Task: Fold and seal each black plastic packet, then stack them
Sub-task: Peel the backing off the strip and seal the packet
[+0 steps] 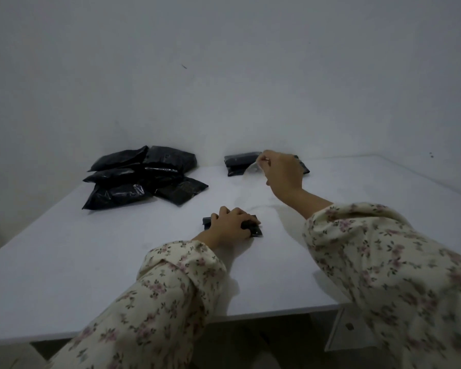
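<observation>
A small folded black packet (254, 230) lies on the white table (91, 262) near the middle, and my left hand (230, 225) presses down on it with fingers curled over its top. My right hand (281, 170) is raised farther back, pinching a thin clear strip (253, 170) that hangs from its fingertips. Behind that hand sits a short stack of black packets (238, 163) by the wall, partly hidden. A loose pile of several black packets (144, 177) lies at the back left.
The table meets a white wall at the back. Its front edge runs across the bottom of the view, with a bracket (343, 326) beneath at the right. Both arms wear floral sleeves.
</observation>
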{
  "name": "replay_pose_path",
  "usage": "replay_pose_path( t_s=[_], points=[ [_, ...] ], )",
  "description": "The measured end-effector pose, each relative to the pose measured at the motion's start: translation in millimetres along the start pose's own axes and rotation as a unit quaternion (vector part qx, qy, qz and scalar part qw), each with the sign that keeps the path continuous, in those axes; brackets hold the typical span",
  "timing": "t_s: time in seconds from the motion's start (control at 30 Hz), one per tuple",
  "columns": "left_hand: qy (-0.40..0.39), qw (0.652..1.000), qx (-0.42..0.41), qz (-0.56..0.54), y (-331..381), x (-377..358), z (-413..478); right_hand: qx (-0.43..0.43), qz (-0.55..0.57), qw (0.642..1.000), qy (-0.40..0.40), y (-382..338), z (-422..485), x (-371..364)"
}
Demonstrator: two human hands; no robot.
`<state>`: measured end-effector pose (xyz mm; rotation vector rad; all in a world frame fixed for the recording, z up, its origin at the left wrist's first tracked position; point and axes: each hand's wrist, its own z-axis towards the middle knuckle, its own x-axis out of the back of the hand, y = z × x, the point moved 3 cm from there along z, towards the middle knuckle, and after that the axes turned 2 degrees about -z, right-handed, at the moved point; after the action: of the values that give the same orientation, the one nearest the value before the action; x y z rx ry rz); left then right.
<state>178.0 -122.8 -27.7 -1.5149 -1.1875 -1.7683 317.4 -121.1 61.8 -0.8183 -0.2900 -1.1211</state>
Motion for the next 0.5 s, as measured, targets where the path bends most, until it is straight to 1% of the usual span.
replay_pose_path(
  t_s=[0.07,0.1,0.13,0.2,0.23,0.3,0.37,0.43,0.5],
  points=[
    [-0.01,0.998,0.031,-0.049,-4,0,5,0.014,0.037,0.999,-0.007,-4,6,4],
    [-0.012,0.994,0.052,-0.093,-6,1,6,0.008,0.064,0.998,-0.012,-4,6,3],
    [-0.017,0.985,0.069,-0.159,-7,3,6,-0.008,0.097,0.995,-0.02,-2,4,0],
    [-0.034,0.947,0.075,-0.309,-6,8,2,-0.065,0.169,0.983,-0.042,5,-3,-9],
    [-0.043,0.93,0.071,-0.359,-6,11,-2,-0.101,0.204,0.972,-0.052,10,-8,-14],
    [-0.043,0.909,0.07,-0.409,-11,14,-7,-0.175,0.266,0.945,-0.068,18,-18,-23],
    [-0.025,0.892,0.066,-0.446,-19,13,-9,-0.228,0.312,0.919,-0.078,24,-28,-32],
    [0.0,0.874,0.058,-0.483,-24,13,-11,-0.252,0.337,0.903,-0.085,27,-37,-40],
    [0.02,0.856,0.054,-0.513,-26,15,-12,-0.255,0.346,0.898,-0.09,30,-45,-47]
  ],
)
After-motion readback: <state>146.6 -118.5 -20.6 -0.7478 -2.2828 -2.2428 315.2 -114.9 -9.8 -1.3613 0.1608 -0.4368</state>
